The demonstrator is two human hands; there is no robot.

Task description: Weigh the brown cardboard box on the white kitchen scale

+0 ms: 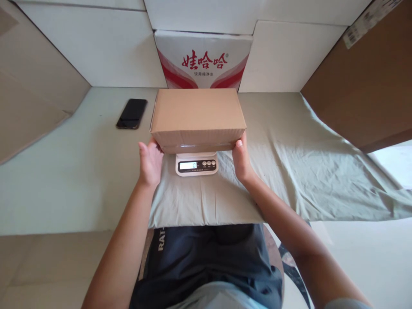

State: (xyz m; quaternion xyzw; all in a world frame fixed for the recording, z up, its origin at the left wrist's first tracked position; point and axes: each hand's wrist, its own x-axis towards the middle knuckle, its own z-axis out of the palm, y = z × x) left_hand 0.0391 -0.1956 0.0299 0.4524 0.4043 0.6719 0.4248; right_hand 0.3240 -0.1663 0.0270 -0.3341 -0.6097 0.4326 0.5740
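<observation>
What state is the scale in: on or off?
On: the scale's display is lit, and a dark 0 shows at its right end.

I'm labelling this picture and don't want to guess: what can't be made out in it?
All in the head view:
- Scale: its top is hidden by the cardboard box, as is whether they touch; its button labels are too small to read.
- Left hand and right hand: most fingers are hidden by the box.
- Box contents: hidden by its closed top.
- Brown carton: cut off by the right edge.
</observation>
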